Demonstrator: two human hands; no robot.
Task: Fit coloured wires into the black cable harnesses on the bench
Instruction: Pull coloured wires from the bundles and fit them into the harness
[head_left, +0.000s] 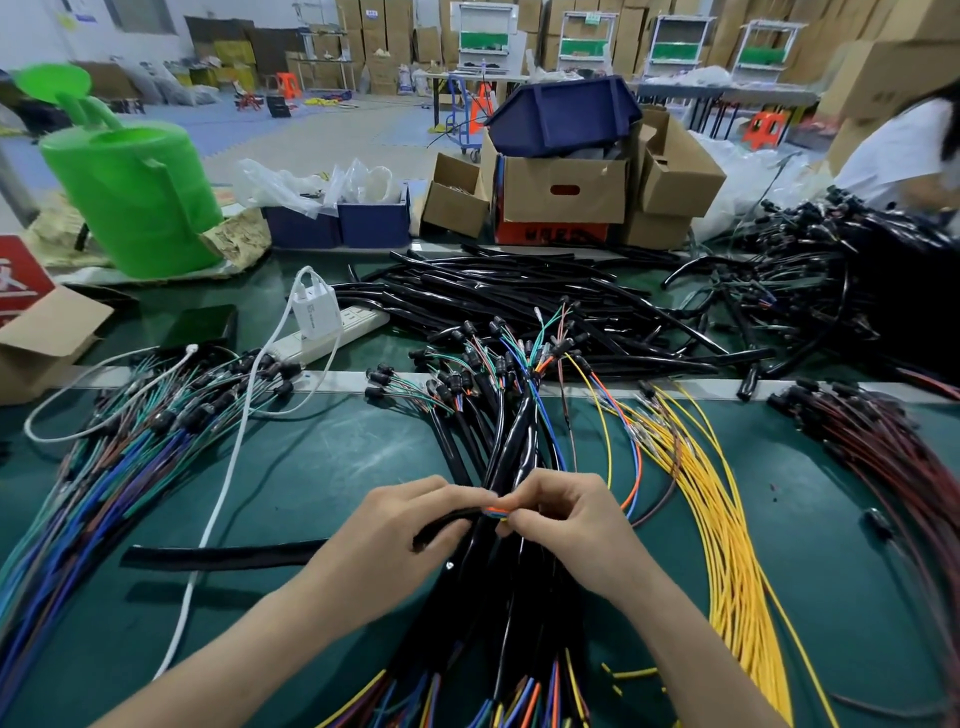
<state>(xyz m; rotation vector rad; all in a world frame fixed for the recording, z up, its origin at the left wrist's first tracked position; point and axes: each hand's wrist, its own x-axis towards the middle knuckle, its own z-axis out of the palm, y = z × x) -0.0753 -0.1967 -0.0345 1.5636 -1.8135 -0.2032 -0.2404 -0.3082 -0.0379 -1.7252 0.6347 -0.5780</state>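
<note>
Midway, I judge: many wires (119, 457) lie loose at bench (322, 467) left. Centre-front, the left grip (400, 525) clasps a black sleeve (441, 525); the right grip (561, 519) pinches coloured ends (497, 510) at its mouth. Yellow wires (727, 545) wait unfitted at right. Open bench only between bundles; near edge unseen.

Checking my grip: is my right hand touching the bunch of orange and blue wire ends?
Touching: the head view shows the right hand pinching the orange and blue wire ends.

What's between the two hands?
Head view: a small bunch of coloured wires, pinched by the right hand, at the end of the black tube the left hand grips.
</note>
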